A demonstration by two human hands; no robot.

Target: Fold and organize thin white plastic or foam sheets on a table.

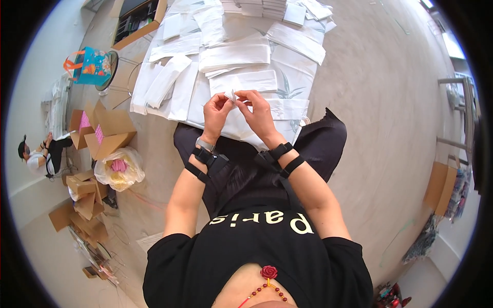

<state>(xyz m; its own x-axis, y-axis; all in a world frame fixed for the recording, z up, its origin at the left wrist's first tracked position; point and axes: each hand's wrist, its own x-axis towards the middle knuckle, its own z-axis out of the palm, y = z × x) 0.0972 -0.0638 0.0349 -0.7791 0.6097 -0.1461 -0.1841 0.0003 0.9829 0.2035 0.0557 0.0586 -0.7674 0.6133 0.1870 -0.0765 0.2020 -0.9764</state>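
My left hand and my right hand meet just above the near edge of the table. Their fingertips pinch a small white piece that looks like folded paper or thin cloth; its exact kind is too small to tell. Right beyond it lies a long white folded strip. Another folded strip rests beside my right hand, and a stack of such strips sits farther back. To the left of my left hand, more white strips lie at a slant.
A pale, leaf-patterned cover drapes the table. White block-like stacks stand at its far end. Leftward are open cardboard boxes, a clear plastic bag, a blue bag on a stool, and another person seated.
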